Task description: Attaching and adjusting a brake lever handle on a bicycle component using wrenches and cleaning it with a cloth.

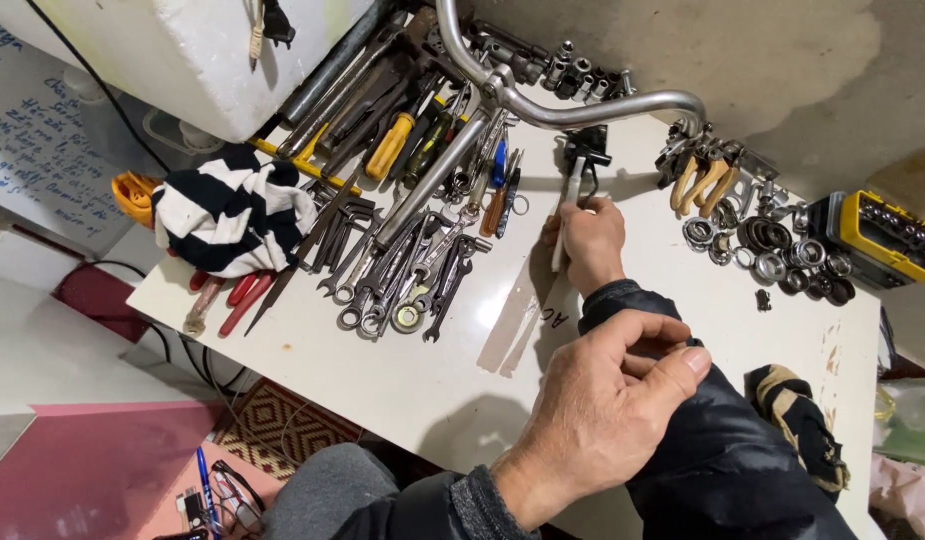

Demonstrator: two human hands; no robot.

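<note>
Gripping a slim pale-handled tool (565, 225), your right hand (590, 243) is closed around its shaft on the smooth white table (432, 370), just below the curved chrome handlebar (572, 108). Your left hand (602, 400) is pinched, thumb against fingers, on the glossy black sleeve (712, 450) of your right arm. To the left lies a dense heap of steel wrenches (402, 270) and a striped black-and-white cloth (232, 212). To the right, round metal bearing rings (772, 250) sit near a yellow socket case (882, 235) at the table's far edge. Bare tabletop lies between your hands and the wrenches; the near edge is by your knee.
</note>
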